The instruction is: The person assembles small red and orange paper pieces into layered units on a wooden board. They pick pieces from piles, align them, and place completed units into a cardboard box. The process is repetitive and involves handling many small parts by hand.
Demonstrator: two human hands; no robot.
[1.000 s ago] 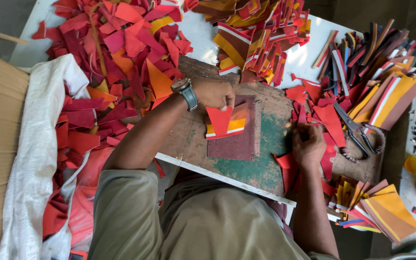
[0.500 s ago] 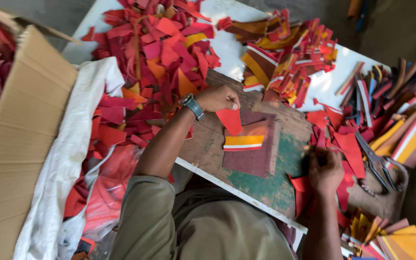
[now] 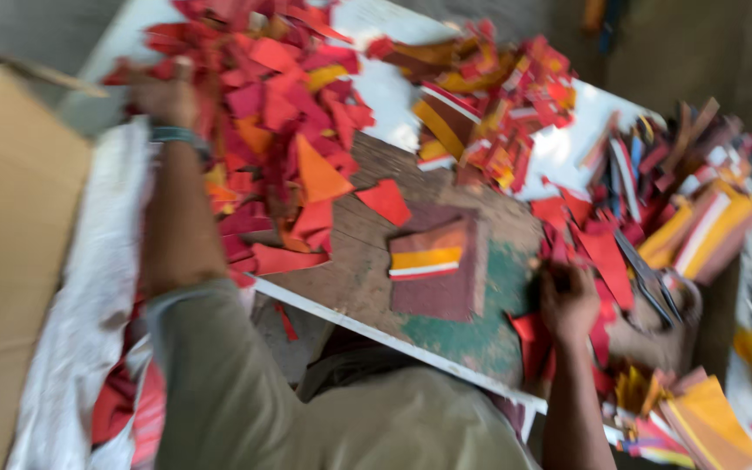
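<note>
This view is motion-blurred. My left hand (image 3: 163, 96), with a watch (image 3: 176, 135) on its wrist, is stretched out to the far left edge of a big heap of red and orange scraps (image 3: 285, 113), close to a cardboard box (image 3: 10, 244). Blur hides its fingers. My right hand (image 3: 567, 300) rests curled on red scraps (image 3: 602, 252) at the right edge of a worn wooden board (image 3: 345, 278). On the board lies a maroon square (image 3: 437, 296) with an orange, yellow and white striped piece (image 3: 428, 257) on top. A loose red piece (image 3: 385, 200) lies beside it.
Scissors (image 3: 650, 278) lie just right of my right hand. Piles of striped strips sit at the back (image 3: 480, 96) and at the right (image 3: 694, 218). More orange pieces (image 3: 707, 426) lie at the lower right. A white cloth (image 3: 89, 322) hangs between the box and the table.
My left hand has left the pieces on the board and swung far out to the left of the red heap. The red piece now lies loose. The camera turned left.
</note>
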